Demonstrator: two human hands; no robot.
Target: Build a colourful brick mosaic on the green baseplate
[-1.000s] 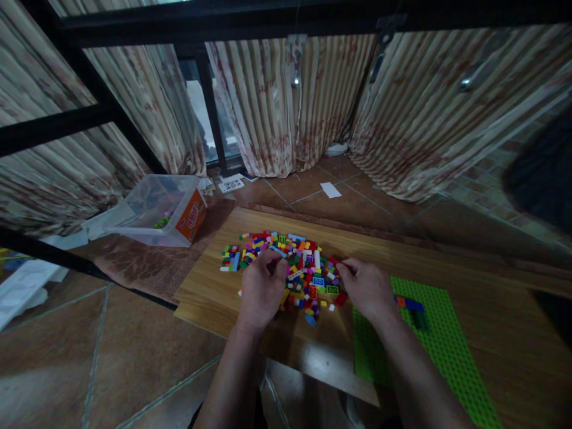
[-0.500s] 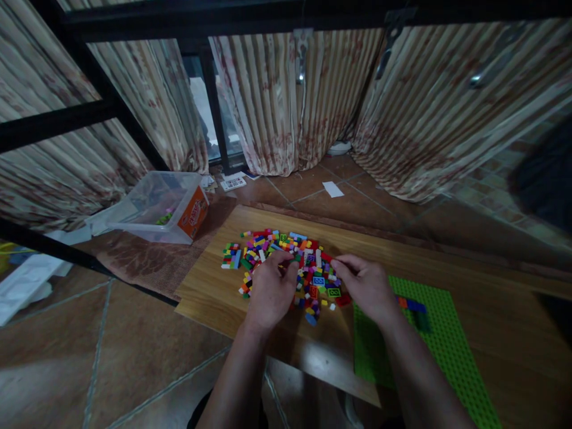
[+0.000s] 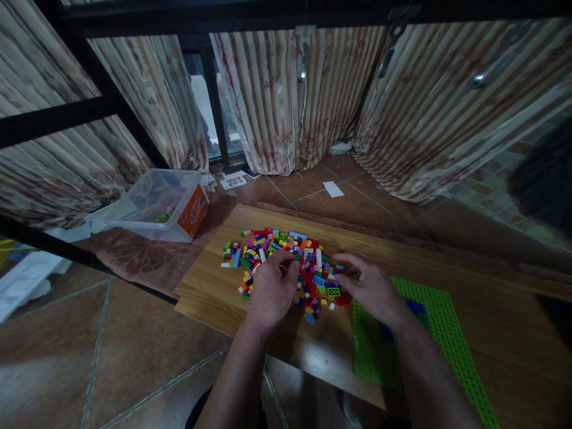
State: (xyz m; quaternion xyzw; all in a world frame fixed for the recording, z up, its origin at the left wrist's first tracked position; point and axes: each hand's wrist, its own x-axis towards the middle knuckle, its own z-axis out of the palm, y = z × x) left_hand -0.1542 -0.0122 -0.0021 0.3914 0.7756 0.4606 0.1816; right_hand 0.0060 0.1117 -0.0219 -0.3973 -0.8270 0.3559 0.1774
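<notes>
Many small colourful toy building bricks lie heaped on a wooden tabletop. My left hand rests over the middle of the heap, thumb and forefinger curled into a pinch; whatever lies between the fingertips is too small to make out. At the right edge of the heap is my right hand, its thumb and fingers apart with nothing seen between them. Beneath my right forearm lies a green studded baseplate, partly hidden. Blue bricks sit on it. Near my left fingers a red brick lies in the heap.
A small group of bricks stands at the heap's left. Beyond the wooden table, a clear plastic box with an orange label holds a few pieces. White paper lies on the tiled floor before striped curtains.
My right hand has drawn slightly right, and its fingers have parted from the red brick it was at. That red brick now appears nearer my left hand, which has barely moved.
</notes>
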